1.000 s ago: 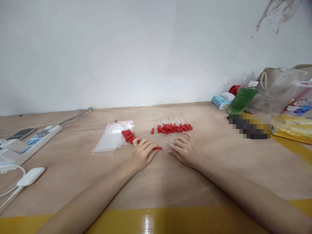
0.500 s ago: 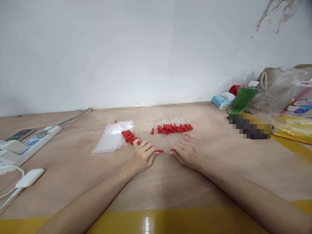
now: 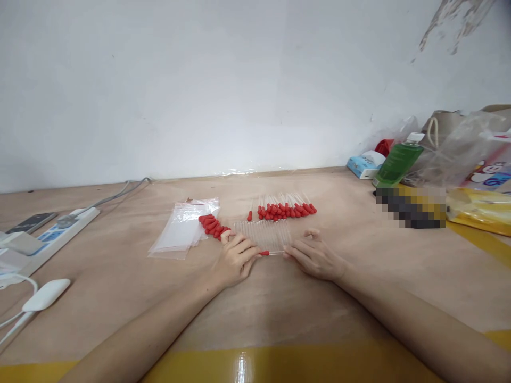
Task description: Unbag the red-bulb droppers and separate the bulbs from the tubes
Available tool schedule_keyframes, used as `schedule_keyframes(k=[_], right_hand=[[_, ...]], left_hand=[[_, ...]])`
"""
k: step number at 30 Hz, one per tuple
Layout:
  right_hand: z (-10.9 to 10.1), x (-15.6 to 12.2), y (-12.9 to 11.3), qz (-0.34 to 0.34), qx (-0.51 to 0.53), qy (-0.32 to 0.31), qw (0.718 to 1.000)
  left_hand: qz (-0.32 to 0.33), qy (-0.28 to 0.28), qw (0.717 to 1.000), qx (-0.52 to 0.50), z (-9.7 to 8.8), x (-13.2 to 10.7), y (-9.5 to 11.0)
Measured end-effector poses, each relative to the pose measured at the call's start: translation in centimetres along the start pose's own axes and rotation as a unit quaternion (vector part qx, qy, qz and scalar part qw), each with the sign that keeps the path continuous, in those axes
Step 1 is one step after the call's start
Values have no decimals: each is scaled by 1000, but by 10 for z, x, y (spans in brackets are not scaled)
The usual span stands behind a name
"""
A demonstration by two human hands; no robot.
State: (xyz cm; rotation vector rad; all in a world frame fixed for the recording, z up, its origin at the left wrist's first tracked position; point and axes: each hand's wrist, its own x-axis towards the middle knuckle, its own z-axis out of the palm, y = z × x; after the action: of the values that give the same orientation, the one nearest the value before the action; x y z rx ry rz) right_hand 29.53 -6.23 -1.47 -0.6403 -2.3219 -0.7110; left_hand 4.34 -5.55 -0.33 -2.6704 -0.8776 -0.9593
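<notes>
Near the middle of the table (image 3: pixel 255 314), a red dropper bulb (image 3: pixel 265 254) met a clear tube (image 3: pixel 276 253); the left hand (image 3: pixel 238 258) clamped the bulb in its fingers, the right hand (image 3: pixel 315 256) the tube, apparently to keep both in line. Loose tubes (image 3: pixel 259 232) and spare bulbs (image 3: pixel 211 225) lay close, seemingly for easy reach, with bulb-tipped droppers (image 3: pixel 285 210) beyond.

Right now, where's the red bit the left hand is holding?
In the head view, the red bit is just below the picture's middle, sticking out of the left hand toward the right hand, in line with a thin clear tube.
</notes>
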Motion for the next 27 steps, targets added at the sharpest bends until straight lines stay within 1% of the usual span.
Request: schedule_keyframes(k=[2, 4, 6, 7, 9, 10, 11, 13, 14, 15, 17, 19, 20, 22, 24, 25, 27], right_hand=[[0, -7, 9, 42, 8, 15, 999], [1, -12, 19, 128, 23, 50, 990], [3, -13, 26, 217, 47, 67, 973], [4, -13, 28, 247, 61, 62, 965], [6, -10, 28, 287, 85, 33, 954], [7, -9, 27, 301, 92, 16, 949], [8, -7, 25, 315, 95, 4, 944], [9, -4, 21, 340, 88, -11, 936], [10, -3, 19, 349, 79, -16, 934], [11, -2, 18, 356, 66, -20, 932], [12, 0, 15, 366, 36, -29, 929], [14, 1, 13, 377, 8, -38, 925], [16, 2, 12, 383, -4, -40, 923], [18, 4, 9, 386, -22, -46, 921], [21, 5, 6, 387, -32, -54, 920], [21, 5, 5, 386, -31, -60, 920], [22, 6, 3, 387, -25, -67, 919]], left_hand=[[-31, 20, 999, -7, -3, -3, -3], [-66, 43, 996, -28, -9, -4, -8], [-110, 82, 989, -47, -18, 0, -18], [-142, 110, 983, -46, -24, 3, -26], [-233, 157, 960, -15, -37, 11, -49], [-287, 160, 945, 3, -44, 14, -64], [-341, 130, 931, 10, -50, 17, -79], [-441, 37, 897, -13, -58, 20, -109], [-467, 21, 883, -26, -61, 20, -122], [-480, 2, 877, -30, -62, 19, -133], [-495, -48, 867, -26, -61, 17, -147], [-495, -98, 863, -19, -60, 15, -153], [-492, -109, 863, -16, -59, 15, -153], [-488, -99, 867, -1, -59, 17, -150], [-467, -81, 880, 34, -57, 23, -141], [-447, -79, 890, 49, -55, 28, -135], [-385, -105, 915, 64, -47, 40, -119]])
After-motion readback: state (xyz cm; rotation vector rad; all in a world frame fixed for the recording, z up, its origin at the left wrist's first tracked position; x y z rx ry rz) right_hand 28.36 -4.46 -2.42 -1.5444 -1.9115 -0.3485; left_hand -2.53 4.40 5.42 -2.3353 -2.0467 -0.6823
